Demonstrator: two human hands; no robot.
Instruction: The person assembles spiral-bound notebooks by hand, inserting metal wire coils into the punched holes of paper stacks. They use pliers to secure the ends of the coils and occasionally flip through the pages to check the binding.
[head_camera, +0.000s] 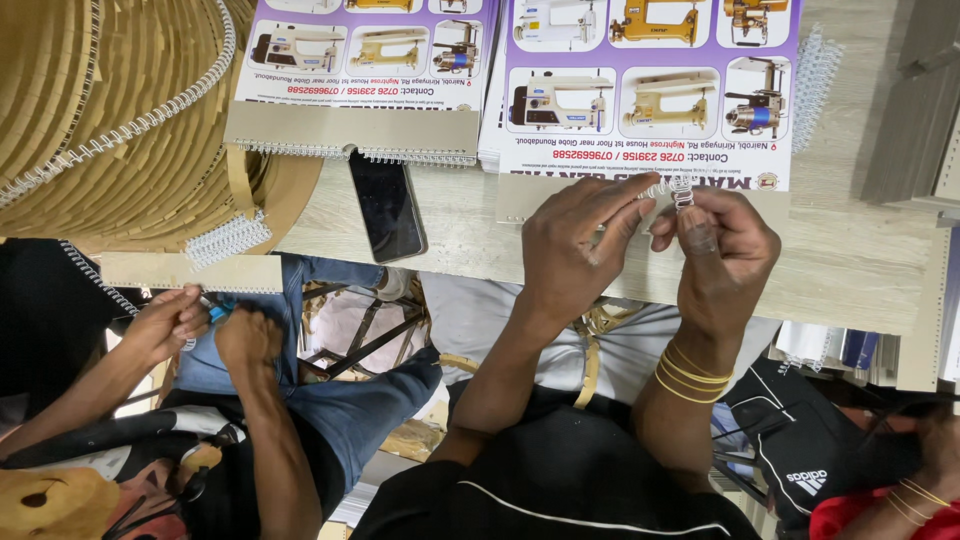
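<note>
Wooden table (850, 260), two hands (650, 250), one wire coil (668, 188)

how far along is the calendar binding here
Done: one calendar on the table already has its wire spine, and bound strips are piled at the left. In hand: the left hand and right hand work a short wire coil against the second calendar. Left: that edge still lacks its wire.

Light was bright and even, from overhead; soft shadows fell under the hands (640, 250) onto the table (860, 250). Phone (388, 207) screen showed faint glare. Centre was sharp (print crisp); edges bowed and slightly soft. The lower corners sat dim.
</note>
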